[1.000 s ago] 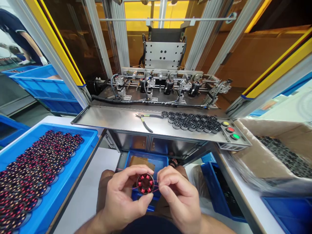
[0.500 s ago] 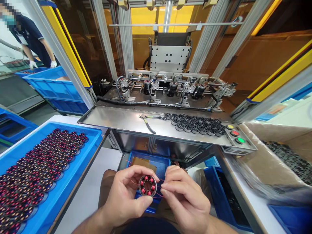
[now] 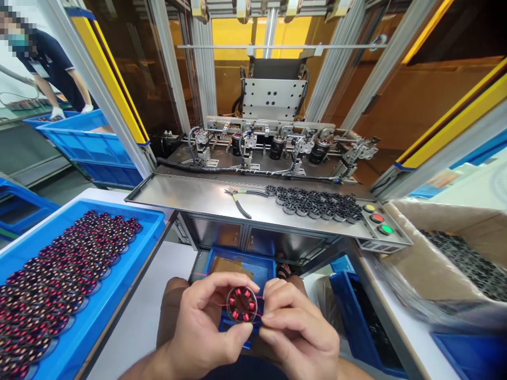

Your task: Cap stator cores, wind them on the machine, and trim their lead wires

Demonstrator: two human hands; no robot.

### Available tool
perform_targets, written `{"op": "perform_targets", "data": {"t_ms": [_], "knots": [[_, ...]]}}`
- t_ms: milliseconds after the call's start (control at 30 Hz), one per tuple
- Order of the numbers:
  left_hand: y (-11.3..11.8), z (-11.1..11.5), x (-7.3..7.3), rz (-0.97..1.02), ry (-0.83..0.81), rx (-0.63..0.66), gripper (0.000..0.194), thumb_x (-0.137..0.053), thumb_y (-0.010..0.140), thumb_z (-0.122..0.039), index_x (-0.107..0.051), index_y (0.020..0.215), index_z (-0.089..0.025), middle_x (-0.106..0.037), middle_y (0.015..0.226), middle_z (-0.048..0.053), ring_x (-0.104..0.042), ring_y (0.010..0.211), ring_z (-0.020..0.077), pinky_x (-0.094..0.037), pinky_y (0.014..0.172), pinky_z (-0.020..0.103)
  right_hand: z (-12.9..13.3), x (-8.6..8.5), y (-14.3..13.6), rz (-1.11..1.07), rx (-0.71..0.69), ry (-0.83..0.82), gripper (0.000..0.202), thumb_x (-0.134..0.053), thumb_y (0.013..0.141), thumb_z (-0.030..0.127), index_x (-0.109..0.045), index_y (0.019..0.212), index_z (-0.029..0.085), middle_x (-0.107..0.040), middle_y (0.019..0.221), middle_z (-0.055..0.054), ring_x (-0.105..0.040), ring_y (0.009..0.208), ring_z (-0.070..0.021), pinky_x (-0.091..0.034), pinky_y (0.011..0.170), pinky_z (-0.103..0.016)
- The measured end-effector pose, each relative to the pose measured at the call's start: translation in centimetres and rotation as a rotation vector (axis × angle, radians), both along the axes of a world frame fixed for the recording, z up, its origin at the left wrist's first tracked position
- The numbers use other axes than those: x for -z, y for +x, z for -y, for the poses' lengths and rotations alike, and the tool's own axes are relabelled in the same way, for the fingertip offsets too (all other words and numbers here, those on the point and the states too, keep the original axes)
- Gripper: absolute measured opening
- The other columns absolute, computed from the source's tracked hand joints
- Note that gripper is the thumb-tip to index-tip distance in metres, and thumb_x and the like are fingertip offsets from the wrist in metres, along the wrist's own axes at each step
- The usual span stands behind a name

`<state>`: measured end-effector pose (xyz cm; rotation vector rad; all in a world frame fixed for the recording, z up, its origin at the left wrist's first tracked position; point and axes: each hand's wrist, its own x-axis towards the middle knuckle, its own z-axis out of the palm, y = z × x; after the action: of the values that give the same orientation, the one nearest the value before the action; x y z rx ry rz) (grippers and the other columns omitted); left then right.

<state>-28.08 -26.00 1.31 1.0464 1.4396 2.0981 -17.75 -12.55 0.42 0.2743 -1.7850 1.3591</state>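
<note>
A round ring with red wire coils (image 3: 242, 304) is held upright between the thumb and fingers of my left hand (image 3: 209, 322), its face toward me. Thin red wires stick out from both its sides. My right hand (image 3: 299, 322) is just right of the ring, fingertips pinched on the red wire ends. Beyond them, pliers with green-and-black handles (image 3: 240, 204) lie on the metal shelf (image 3: 178, 195), left of a cluster of black rings (image 3: 317, 203).
A blue tray (image 3: 160, 216) of many wound rings stands left. Behind the shelf is a machine (image 3: 273, 142); push buttons (image 3: 377, 217) sit at its right end. A lined box (image 3: 407, 269) of dark parts is at right. A person (image 3: 51, 63) leans over blue crates at far left.
My right fingertips have moved closer to the ring, and less wire shows between them. The ring has turned slightly and sits a little further right. The person's hands at far left have shifted.
</note>
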Motion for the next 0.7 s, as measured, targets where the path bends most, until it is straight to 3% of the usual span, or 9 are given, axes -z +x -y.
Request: {"op": "perform_targets", "data": {"t_ms": [100, 200, 400, 533, 600, 700], "knots": [[-0.3, -0.2, -0.1, 0.198, -0.024, 0.126, 0.035, -0.082, 0.066, -0.015, -0.076, 0.1, -0.023, -0.078, 0.091, 0.004, -0.072, 0.079, 0.0144, -0.055, 0.073, 0.017, -1.5, -0.3, -0.4, 0.047, -0.055, 0.015, 0.03, -0.072, 0.089, 0.029, -0.069, 0.119, 0.026, -0.064, 0.091, -0.008, -0.061, 0.084, -0.0201, -0.056, 0.073, -0.038], [-0.4, -0.4, 0.0, 0.307, -0.062, 0.227, 0.037, -0.088, 0.064, -0.029, -0.076, 0.098, -0.02, -0.077, 0.084, 0.005, -0.069, 0.075, 0.0136, -0.052, 0.07, 0.017, -2.8, -1.2, -1.2, 0.058, -0.179, 0.08, 0.037, -0.077, 0.084, 0.039, -0.07, 0.119, 0.03, -0.066, 0.105, -0.009, -0.062, 0.098, -0.0226, -0.056, 0.085, -0.043], [-0.2, -0.7, -0.2, 0.375, -0.086, 0.325, 0.04, -0.088, 0.065, -0.041, -0.074, 0.092, -0.015, -0.072, 0.08, 0.006, -0.065, 0.073, 0.015, -0.051, 0.07, 0.022, -3.1, -2.8, -2.4, -0.014, -0.242, 0.214, 0.018, -0.072, 0.089, 0.038, -0.073, 0.1, 0.024, -0.069, 0.105, -0.009, -0.064, 0.1, -0.0218, -0.057, 0.086, -0.043], [-0.3, -0.7, -0.1, 0.421, -0.096, 0.345, 0.04, -0.088, 0.066, -0.042, -0.073, 0.092, -0.015, -0.072, 0.079, 0.006, -0.064, 0.07, 0.0139, -0.05, 0.067, 0.021, -2.4, -2.7, -1.5, -0.07, -0.036, 0.295, 0.006, -0.07, 0.091, 0.026, -0.073, 0.095, 0.022, -0.07, 0.1, -0.008, -0.063, 0.095, -0.0199, -0.059, 0.076, -0.037], [-0.3, -0.7, 0.1, 0.445, -0.093, 0.332, 0.041, -0.089, 0.065, -0.039, -0.073, 0.096, -0.016, -0.074, 0.082, 0.006, -0.066, 0.073, 0.0139, -0.051, 0.068, 0.02, -2.1, -2.4, -0.6, -0.113, 0.128, 0.385, 0.009, -0.07, 0.09, 0.017, -0.073, 0.097, 0.021, -0.072, 0.091, -0.007, -0.063, 0.087, -0.0185, -0.059, 0.071, -0.035], [0.0, -0.8, 0.5, 0.384, -0.048, 0.267, 0.039, -0.09, 0.065, -0.029, -0.074, 0.099, -0.019, -0.075, 0.092, 0.006, -0.069, 0.081, 0.0148, -0.052, 0.073, 0.019, -1.7, -1.9, 0.6, -0.125, 0.298, 0.513, 0.015, -0.071, 0.088, 0.016, -0.074, 0.101, 0.022, -0.071, 0.077, -0.005, -0.063, 0.076, -0.0187, -0.058, 0.067, -0.036]]}}
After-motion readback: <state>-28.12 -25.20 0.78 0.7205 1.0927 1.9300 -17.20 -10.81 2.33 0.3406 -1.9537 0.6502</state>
